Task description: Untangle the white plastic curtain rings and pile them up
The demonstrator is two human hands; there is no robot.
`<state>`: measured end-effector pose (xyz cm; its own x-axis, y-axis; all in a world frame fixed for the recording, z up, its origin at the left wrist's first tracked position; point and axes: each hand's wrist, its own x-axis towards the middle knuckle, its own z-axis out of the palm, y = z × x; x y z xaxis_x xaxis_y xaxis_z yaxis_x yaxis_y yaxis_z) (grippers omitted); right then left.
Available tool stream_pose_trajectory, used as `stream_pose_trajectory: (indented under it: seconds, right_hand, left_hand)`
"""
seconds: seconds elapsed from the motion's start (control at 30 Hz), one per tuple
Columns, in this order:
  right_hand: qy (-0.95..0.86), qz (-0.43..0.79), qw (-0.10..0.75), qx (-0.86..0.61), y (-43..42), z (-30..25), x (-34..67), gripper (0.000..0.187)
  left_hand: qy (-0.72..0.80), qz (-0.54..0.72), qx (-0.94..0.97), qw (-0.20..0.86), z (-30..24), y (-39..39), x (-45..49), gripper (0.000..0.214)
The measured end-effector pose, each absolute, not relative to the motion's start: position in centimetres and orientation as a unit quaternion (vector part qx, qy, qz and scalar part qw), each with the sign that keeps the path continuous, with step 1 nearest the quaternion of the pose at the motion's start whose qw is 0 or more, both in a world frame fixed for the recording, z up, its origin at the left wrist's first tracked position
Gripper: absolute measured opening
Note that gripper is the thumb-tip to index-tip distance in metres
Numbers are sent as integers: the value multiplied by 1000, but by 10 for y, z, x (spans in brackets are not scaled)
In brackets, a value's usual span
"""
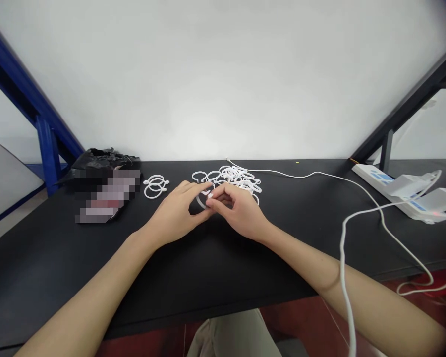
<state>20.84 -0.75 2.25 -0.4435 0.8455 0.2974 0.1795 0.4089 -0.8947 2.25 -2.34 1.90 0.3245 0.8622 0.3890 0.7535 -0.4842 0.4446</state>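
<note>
One white plastic ring [200, 202] is grasped by our left hand [176, 213] and right hand [242, 210] near loose rings [253, 187] on the desk [215, 277].

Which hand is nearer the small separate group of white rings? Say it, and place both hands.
Left. The left hand is just right of the small ring group and a little nearer the person; the right hand is farther right, beyond the left.

no legible lettering, just blue labels [381, 176] on the white power strip [363, 171], too small and blurred
</note>
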Motion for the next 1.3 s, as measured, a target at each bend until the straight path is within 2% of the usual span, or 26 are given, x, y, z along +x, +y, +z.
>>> stream_pose_trajectory:
  seconds: [0.07,0.13,0.2,0.27,0.43,0.57,0.8,0.97,1.2,1.3]
  right_hand:
    - [-716,459,397,-346,-8,21,208,12]
    - [-715,472,392,-336,-7,20,208,21]
    - [-734,455,382,-329,-6,18,208,30]
    - [-751,431,376,-331,-5,17,208,31]
    - [-735,417,398,-357,-3,18,208,15]
    - [-744,369,402,-385,-3,21,210,9]
    - [-794,317,385,-349,-3,20,211,15]
    - [-788,356,377,-332,-1,20,213,17]
    - [-790,326,386,-348,1,24,213,17]
    - [-814,240,369,-378,3,22,215,22]
  left_hand:
    - [491,285,817,103,20,-25,24,46]
    - [484,270,825,111,20,-26,25,38]
    - [492,255,825,112,19,-26,25,28]
    - [502,247,822,106,18,-25,26,22]
    - [531,266,798,97,19,-23,25,37]
    - [546,264,788,102,21,-23,23,40]
    - [515,259,808,119,23,-26,21,40]
    - [509,271,800,163,22,-26,22,34]
    - [492,270,818,127,26,-26,22,30]
    - [508,287,807,91,24,-22,19,33]
